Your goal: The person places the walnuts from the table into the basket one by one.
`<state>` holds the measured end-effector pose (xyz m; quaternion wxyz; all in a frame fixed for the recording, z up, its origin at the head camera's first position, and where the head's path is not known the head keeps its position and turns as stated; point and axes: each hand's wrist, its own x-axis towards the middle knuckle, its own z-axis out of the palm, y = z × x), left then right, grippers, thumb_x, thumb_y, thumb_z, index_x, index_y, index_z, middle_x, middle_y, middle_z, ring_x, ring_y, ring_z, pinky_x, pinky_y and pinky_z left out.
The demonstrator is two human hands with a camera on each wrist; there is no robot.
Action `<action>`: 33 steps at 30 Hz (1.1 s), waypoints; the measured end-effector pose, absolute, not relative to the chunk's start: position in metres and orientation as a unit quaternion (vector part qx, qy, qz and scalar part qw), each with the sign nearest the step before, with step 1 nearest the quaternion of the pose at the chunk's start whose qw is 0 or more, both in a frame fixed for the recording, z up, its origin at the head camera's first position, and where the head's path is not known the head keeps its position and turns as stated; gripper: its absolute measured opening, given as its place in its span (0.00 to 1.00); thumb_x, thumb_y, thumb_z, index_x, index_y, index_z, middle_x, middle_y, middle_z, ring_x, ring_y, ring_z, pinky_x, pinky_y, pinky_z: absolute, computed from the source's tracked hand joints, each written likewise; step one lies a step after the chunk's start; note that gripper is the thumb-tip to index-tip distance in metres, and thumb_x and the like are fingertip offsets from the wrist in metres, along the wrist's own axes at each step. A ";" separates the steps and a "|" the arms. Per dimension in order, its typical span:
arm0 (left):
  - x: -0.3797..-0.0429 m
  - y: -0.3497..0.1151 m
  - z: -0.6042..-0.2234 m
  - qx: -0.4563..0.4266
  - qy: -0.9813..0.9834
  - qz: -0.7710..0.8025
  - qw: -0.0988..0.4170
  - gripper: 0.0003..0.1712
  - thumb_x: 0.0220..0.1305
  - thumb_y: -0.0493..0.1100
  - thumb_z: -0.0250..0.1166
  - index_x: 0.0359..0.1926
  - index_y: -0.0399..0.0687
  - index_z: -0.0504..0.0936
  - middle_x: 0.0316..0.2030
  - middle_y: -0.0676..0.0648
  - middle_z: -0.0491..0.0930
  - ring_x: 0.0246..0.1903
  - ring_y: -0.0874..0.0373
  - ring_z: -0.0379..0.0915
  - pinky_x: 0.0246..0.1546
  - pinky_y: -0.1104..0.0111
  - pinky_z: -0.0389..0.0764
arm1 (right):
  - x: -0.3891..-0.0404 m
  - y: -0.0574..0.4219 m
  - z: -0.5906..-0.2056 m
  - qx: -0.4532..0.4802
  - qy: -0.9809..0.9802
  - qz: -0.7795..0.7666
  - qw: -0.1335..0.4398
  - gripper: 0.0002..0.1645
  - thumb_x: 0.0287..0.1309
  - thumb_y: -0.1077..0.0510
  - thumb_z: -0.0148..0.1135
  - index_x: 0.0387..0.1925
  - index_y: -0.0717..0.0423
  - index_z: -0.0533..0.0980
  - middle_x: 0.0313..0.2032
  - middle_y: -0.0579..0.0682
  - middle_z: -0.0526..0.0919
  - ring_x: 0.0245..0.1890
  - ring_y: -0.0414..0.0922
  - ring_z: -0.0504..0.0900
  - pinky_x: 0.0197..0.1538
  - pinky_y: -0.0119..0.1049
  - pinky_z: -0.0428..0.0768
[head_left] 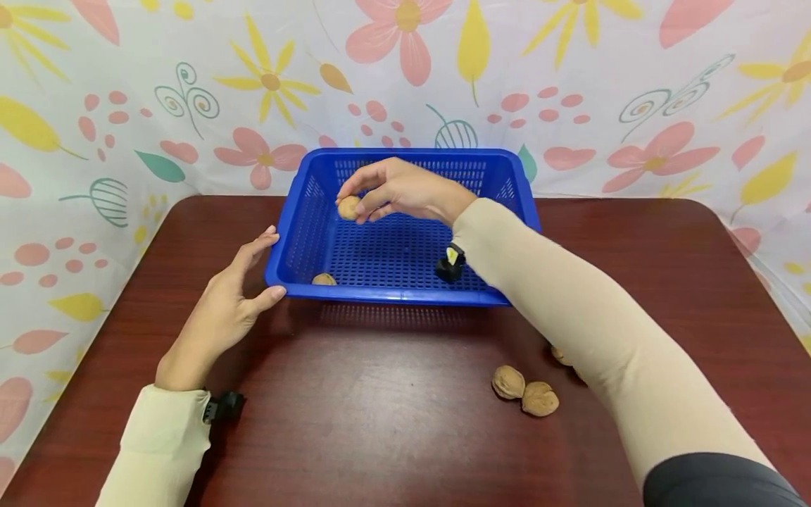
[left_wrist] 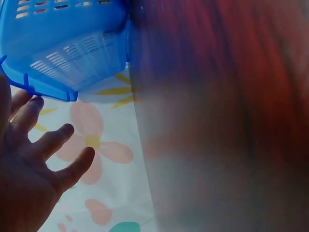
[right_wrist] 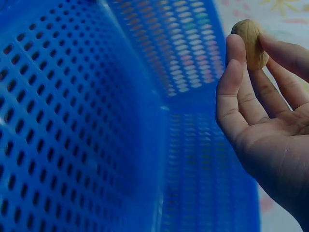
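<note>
In the head view my right hand point(head_left: 405, 190) is over the blue plastic basket point(head_left: 405, 294), pinching a walnut point(head_left: 348, 208) between thumb and fingertips. The right wrist view shows the same walnut point(right_wrist: 251, 43) held at the fingertips, with the basket's slotted walls beside it. Another walnut point(head_left: 324, 279) lies inside, at the front left corner of the basket. My left hand point(head_left: 222, 303) is at the basket's left side, fingers spread, with fingertips and thumb right at the rim. From the left wrist, those fingers point(left_wrist: 77, 166) look loosely extended below the basket's edge.
Two walnuts point(head_left: 538, 399) sit together on the dark wooden table point(head_left: 380, 422), right of the middle. More walnuts point(head_left: 560, 355) are partly hidden by my right sleeve. A flowered cloth point(head_left: 190, 70) hangs behind the table.
</note>
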<state>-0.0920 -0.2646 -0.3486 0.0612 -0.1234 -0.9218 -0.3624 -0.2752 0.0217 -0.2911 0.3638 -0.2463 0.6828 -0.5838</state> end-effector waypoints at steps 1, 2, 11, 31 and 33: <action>-0.093 -0.265 -0.348 -0.125 -0.922 -0.361 0.059 0.42 0.70 0.46 0.71 0.80 0.58 0.62 0.82 0.49 0.57 0.78 0.36 0.58 0.71 0.33 0.62 | -0.275 0.017 -0.294 -0.248 0.685 -0.577 0.370 0.17 0.68 0.69 0.63 0.57 0.61 0.82 0.51 0.55 0.87 0.45 0.52 0.88 0.53 0.42 0.86; -0.093 -0.265 -0.348 -0.126 -0.923 -0.359 0.056 0.42 0.70 0.47 0.71 0.79 0.57 0.62 0.82 0.49 0.57 0.78 0.35 0.58 0.71 0.32 0.62 | -0.275 0.013 -0.297 -0.249 0.688 -0.570 0.374 0.17 0.68 0.69 0.63 0.56 0.60 0.82 0.50 0.55 0.87 0.45 0.52 0.88 0.56 0.46 0.85; -0.097 -0.272 -0.346 -0.131 -0.916 -0.377 0.038 0.47 0.63 0.58 0.75 0.78 0.58 0.64 0.83 0.50 0.56 0.79 0.35 0.56 0.69 0.30 0.63 | -0.270 -0.009 -0.322 -0.246 0.692 -0.526 0.429 0.16 0.67 0.71 0.63 0.55 0.62 0.82 0.58 0.55 0.85 0.49 0.57 0.88 0.65 0.57 0.79; -0.103 -0.263 -0.346 -0.161 -0.897 -0.410 0.036 0.47 0.61 0.57 0.77 0.75 0.56 0.65 0.81 0.51 0.59 0.78 0.40 0.60 0.70 0.34 0.65 | -0.268 -0.013 -0.343 -0.263 0.738 -0.453 0.426 0.17 0.64 0.72 0.65 0.53 0.62 0.83 0.58 0.56 0.84 0.40 0.49 0.89 0.46 0.40 0.86; -0.104 -0.263 -0.347 -0.163 -0.897 -0.410 0.034 0.47 0.61 0.59 0.77 0.75 0.57 0.64 0.82 0.51 0.59 0.78 0.39 0.59 0.71 0.33 0.63 | -0.268 -0.013 -0.343 -0.261 0.741 -0.453 0.421 0.17 0.64 0.72 0.64 0.53 0.62 0.83 0.59 0.56 0.84 0.40 0.49 0.89 0.46 0.40 0.86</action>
